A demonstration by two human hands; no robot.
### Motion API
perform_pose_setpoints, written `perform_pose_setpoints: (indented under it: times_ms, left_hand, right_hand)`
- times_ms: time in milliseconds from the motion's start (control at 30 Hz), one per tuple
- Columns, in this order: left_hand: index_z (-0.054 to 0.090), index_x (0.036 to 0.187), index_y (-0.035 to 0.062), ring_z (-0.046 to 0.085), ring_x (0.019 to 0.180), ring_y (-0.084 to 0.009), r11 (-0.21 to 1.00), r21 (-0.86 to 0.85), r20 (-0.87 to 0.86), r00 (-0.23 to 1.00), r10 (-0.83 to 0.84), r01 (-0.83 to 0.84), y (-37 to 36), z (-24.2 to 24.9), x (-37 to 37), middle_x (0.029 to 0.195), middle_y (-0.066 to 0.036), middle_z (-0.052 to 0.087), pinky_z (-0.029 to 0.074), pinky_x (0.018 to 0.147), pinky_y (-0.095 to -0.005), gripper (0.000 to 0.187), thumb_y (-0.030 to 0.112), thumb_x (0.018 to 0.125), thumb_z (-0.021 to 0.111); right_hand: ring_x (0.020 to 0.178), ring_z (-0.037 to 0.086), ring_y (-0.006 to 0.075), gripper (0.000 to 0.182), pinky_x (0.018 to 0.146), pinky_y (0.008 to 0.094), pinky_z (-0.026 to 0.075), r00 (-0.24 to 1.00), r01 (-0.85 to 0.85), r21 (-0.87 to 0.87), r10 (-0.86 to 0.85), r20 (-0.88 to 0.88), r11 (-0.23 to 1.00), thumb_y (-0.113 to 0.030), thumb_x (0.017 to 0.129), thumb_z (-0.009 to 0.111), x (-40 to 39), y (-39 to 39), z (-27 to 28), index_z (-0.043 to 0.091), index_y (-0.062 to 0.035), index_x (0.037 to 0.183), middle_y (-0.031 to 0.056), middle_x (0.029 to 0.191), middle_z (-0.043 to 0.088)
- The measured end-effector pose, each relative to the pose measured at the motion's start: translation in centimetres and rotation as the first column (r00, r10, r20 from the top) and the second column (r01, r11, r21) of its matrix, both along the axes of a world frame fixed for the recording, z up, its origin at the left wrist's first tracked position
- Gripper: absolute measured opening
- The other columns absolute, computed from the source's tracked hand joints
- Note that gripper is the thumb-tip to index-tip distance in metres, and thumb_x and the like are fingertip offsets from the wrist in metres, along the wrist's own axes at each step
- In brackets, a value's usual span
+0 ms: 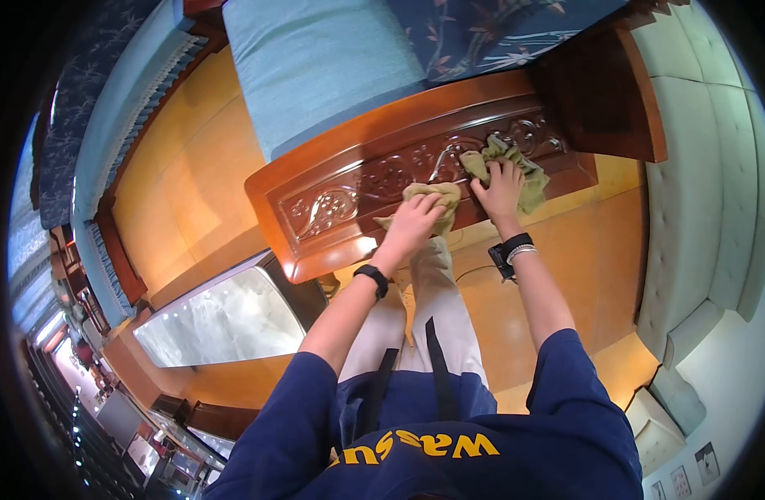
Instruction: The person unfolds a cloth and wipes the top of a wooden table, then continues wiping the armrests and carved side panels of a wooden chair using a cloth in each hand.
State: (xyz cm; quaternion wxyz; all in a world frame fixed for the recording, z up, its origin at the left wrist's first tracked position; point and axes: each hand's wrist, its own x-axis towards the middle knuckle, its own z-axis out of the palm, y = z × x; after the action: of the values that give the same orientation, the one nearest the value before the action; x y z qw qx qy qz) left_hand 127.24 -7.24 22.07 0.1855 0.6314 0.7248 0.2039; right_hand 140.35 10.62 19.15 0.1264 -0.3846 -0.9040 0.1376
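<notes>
In the head view, a glossy reddish-brown wooden panel [341,208] with carved scrollwork forms the side of a seat. My left hand [414,223] has its fingers curled over a yellowish-green cloth [446,202], which is bunched against the lower part of the carving. Farther right, my right hand [500,193] presses a crumpled green cloth [532,187] onto the same panel, fingers bent on it. Part of each cloth is hidden under the hand.
Blue cushions [316,67] cover the seat above the panel. A low table with a shiny top [224,317] stands at left. Along the right runs a pale tufted sofa [686,167]. A dark object with a cable [500,263] is beside my right wrist, above the orange-brown floor [582,250].
</notes>
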Motion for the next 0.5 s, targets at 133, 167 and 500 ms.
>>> perform_pose_setpoints:
  times_ms: [133, 167, 500]
  left_hand:
    - [0.053, 0.114, 0.0131, 0.045, 0.113, -0.0275, 0.979, -0.027, -0.097, 0.975, 0.201, -0.204, -10.0, -0.7, -5.0, 0.126, -0.009, 0.046, 0.040, 0.091, -0.0398, 0.049, 0.008, 0.067, 0.066]
    - [0.052, 0.117, 0.0146, 0.044, 0.114, -0.0275, 0.963, -0.037, -0.135, 0.956, 0.261, -0.268, -12.6, -0.9, -6.2, 0.128, -0.009, 0.045, 0.040, 0.092, -0.0400, 0.051, 0.010, 0.068, 0.066]
    - [0.054, 0.119, 0.0204, 0.043, 0.113, -0.0252, 0.911, 0.144, -0.309, 0.857, 0.412, -0.386, -22.5, -4.2, -10.4, 0.130, -0.005, 0.045, 0.037, 0.088, -0.0388, 0.048, 0.020, 0.071, 0.058]
  right_hand:
    - [0.117, 0.040, 0.0329, 0.047, 0.104, 0.0471, 0.027, 0.995, 0.066, 0.060, -0.061, -0.077, 0.996, -0.026, 0.071, 0.060, -2.0, -5.3, -1.0, 0.052, -0.0096, 0.114, 0.0135, 0.121, 0.046]
    - [0.117, 0.040, 0.0329, 0.047, 0.104, 0.0471, 0.027, 0.995, 0.063, 0.061, -0.058, -0.079, 0.996, -0.026, 0.071, 0.060, -2.2, -6.1, -1.3, 0.052, -0.0096, 0.114, 0.0135, 0.121, 0.046]
    - [0.118, 0.043, 0.0308, 0.050, 0.101, 0.0453, 0.030, 0.997, 0.078, 0.276, -0.070, -0.042, 0.958, -0.026, 0.075, 0.057, -2.5, -6.1, -2.4, 0.052, -0.0095, 0.121, 0.0125, 0.126, 0.048]
